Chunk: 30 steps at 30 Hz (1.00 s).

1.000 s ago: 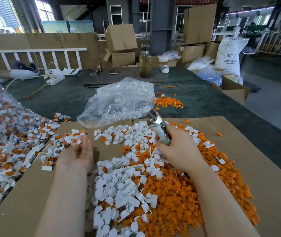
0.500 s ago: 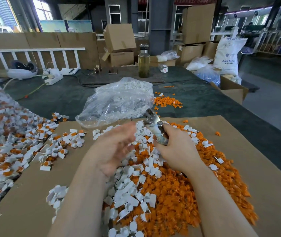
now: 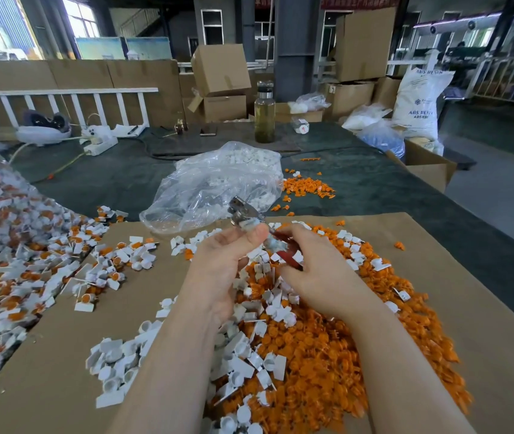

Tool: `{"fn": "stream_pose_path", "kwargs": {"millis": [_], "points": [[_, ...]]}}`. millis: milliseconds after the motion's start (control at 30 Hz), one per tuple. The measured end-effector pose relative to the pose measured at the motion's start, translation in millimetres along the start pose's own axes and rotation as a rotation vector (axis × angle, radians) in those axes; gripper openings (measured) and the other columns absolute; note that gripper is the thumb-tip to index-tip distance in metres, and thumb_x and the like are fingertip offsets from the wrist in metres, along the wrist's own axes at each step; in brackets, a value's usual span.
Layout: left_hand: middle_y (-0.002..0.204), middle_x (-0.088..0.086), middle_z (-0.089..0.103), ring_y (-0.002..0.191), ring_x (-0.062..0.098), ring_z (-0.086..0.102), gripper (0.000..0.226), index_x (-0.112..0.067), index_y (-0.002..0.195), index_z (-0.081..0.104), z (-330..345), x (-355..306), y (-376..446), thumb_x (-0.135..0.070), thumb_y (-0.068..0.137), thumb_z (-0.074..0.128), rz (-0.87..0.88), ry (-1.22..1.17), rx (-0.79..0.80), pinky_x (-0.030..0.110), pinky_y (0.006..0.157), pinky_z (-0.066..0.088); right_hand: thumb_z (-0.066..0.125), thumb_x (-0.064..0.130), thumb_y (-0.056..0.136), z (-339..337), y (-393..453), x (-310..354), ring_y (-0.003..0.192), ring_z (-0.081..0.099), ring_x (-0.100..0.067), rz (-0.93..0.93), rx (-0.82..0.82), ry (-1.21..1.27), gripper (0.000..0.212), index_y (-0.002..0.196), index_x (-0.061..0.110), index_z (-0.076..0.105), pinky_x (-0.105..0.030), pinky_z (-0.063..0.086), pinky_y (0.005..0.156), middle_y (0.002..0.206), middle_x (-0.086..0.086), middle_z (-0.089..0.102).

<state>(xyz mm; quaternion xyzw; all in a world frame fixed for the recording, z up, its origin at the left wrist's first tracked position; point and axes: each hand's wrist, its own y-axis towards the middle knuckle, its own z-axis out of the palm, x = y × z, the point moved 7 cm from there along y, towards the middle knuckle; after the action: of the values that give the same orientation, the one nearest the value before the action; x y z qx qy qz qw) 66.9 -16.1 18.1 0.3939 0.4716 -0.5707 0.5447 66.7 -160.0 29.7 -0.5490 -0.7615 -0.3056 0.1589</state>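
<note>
Pliers [image 3: 250, 219] are in our right hand [image 3: 321, 277], held above the far edge of the pile [image 3: 318, 346] of orange and white parts. That hand's fingers [image 3: 293, 238] curl round the red handles, and the metal head points away from us and to the left. Our left hand [image 3: 221, 270] pinches a small white part [image 3: 245, 226] between thumb and forefinger, right at the head of the pliers. We cannot tell whether the head bites on it. Both wrists hang over the pile, which lies on a cardboard sheet [image 3: 475, 308]. Left of the pile, more white parts with orange centres [image 3: 61, 270] lie scattered. Just beyond the pile a clear bag [image 3: 218, 183] holding white pieces rests on the tabletop [image 3: 374, 189]. Far beyond the pile a bottle [image 3: 264, 117] stands upright.
</note>
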Motion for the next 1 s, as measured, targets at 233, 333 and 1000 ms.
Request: {"fn": "stream_pose_path", "kwargs": {"millis": [233,333,1000], "points": [[0.113,-0.012,0.062,0.095,0.000,0.057,0.033,-0.032,0.120,0.063,-19,4,9,-0.039,0.089,0.071,0.029,0.535,-0.057,0.021,0.070,0.041,0.063,0.027,0.088,-33,-6,-43,0.061,0.054,-0.004,0.378,-0.321,-0.175,0.030,0.116,0.025,0.050,-0.022,0.037,0.045,0.079,0.009,0.056],[0.140,0.000,0.051,0.124,0.019,0.051,0.048,-0.033,0.133,0.053,-33,10,14,-0.047,0.090,0.067,-0.005,0.816,-0.111,0.041,0.102,0.044,0.062,0.022,0.085,-52,-19,-66,0.082,0.060,-0.026,0.606,-0.373,-0.285,0.032,0.110,0.015,0.044,-0.037,0.051,0.069,0.095,-0.005,0.058],[0.159,0.001,0.033,0.143,0.026,0.036,0.086,-0.032,0.155,0.023,-17,26,10,-0.049,0.085,0.071,-0.049,1.103,0.083,0.053,0.115,0.032,0.052,0.013,0.085,-1,-12,-58,0.068,0.052,-0.017,0.581,-0.019,-0.253,0.017,0.099,0.015,0.044,-0.029,0.039,0.051,0.078,0.000,0.052]]}}
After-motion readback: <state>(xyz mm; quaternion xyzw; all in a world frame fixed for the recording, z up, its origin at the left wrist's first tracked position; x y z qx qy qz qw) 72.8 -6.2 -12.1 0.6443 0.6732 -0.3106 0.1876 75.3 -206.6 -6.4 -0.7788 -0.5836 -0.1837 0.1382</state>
